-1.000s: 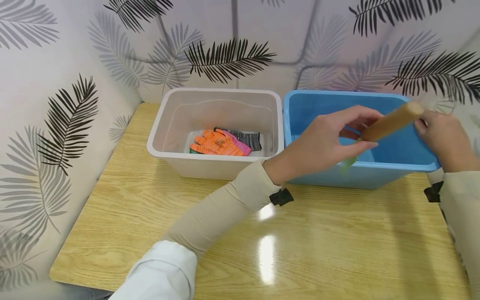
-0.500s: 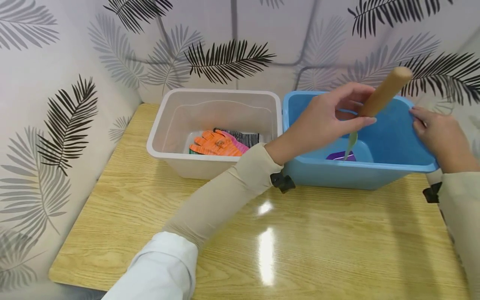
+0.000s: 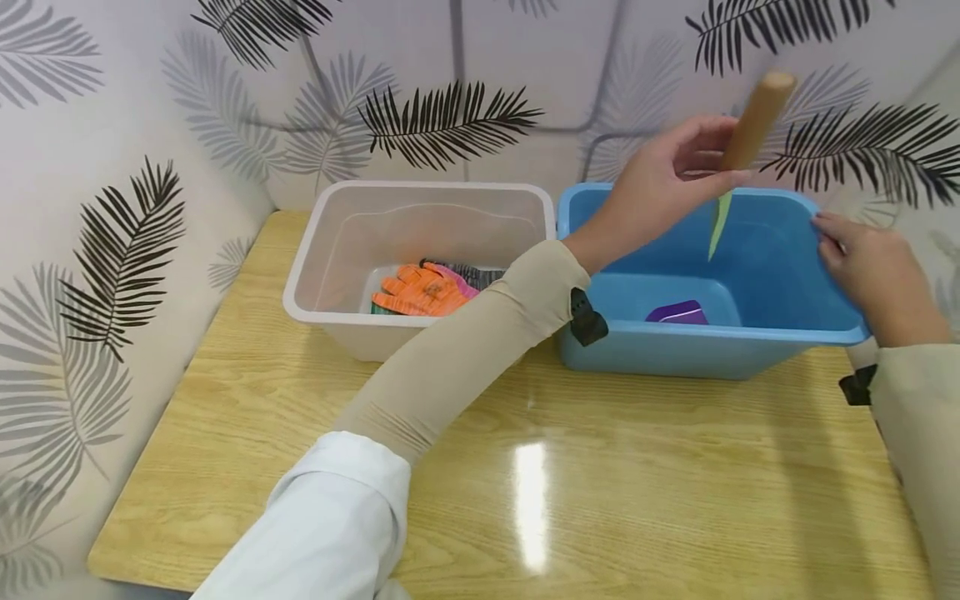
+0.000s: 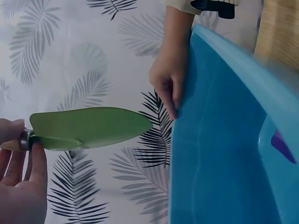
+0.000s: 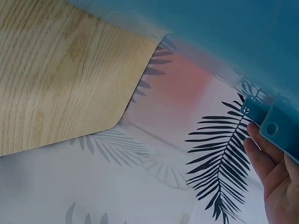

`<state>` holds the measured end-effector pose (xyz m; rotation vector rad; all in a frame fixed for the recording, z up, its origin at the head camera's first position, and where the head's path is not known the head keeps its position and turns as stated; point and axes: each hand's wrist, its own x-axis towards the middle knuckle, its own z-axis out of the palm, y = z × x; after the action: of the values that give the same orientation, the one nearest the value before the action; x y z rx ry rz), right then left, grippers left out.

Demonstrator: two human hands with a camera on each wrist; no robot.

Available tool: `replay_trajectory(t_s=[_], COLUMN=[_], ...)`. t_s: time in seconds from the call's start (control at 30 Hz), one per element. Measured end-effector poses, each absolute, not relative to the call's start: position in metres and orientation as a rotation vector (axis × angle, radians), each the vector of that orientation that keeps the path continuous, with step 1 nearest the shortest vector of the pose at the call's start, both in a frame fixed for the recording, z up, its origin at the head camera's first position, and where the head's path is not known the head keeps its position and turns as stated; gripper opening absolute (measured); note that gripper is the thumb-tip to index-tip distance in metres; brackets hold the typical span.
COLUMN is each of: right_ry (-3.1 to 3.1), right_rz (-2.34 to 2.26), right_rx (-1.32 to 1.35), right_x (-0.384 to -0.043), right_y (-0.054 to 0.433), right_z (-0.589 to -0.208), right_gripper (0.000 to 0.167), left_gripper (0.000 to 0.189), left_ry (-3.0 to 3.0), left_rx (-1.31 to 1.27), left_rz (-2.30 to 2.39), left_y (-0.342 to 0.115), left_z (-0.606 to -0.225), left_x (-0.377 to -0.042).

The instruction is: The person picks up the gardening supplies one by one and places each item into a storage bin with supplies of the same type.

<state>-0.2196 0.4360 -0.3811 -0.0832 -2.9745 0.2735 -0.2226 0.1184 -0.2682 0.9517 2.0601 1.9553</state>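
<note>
My left hand [image 3: 663, 179] holds a garden trowel [image 3: 756, 121] above the blue bin [image 3: 675, 354], pinching it where the wooden handle meets the metal collar. Its handle tilts upward and the green blade [image 4: 91, 128] points down, seen broadside in the left wrist view. At the bin's right end, my right hand [image 3: 885, 275] grips the rim; the right wrist view shows its fingers [image 5: 261, 158] beneath the rim, by a hanging lip with holes. A purple object [image 3: 678, 313] lies on the bin's floor, partly hidden by the front wall.
A beige bin [image 3: 360, 342] stands left of the blue one, nearly touching it. Inside lie an orange and pink glove [image 3: 420, 292] and a dark grey striped knit piece [image 3: 474, 275]. Both bins stand on a wooden table [image 3: 637, 483] against a leaf-patterned covering [image 3: 480, 50].
My left hand has lifted the trowel up and away from me, and its handle now stands steeper. The purple object has come into view. My right hand stays at the rim.
</note>
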Motion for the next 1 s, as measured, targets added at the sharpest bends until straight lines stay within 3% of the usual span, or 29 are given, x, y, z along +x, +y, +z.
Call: replay_trajectory(t_s=[0.47,0.7,1.0], right_ry=[-2.946,-2.949,-2.939], right_rz=[0.285,0.293,0.291], right_rx=[-0.036,-0.048,-0.049], right_x=[-0.216,-0.217,-0.218], right_y=[0.433,0.433,0.436], right_z=[-0.383,-0.382,-0.382], right_gripper=[0.042,0.043,0.042], left_gripper=[0.045,0.043,0.040], left_ry=[2.158,2.148,2.040], left_rx=[0.763,0.658,0.521], left_rz=[1.998,1.942,1.774], left_y=[0.149,0.161,0.159], left_z=[-0.305,-0.342,-0.368], left_x=[-0.270,-0.301,-0.315])
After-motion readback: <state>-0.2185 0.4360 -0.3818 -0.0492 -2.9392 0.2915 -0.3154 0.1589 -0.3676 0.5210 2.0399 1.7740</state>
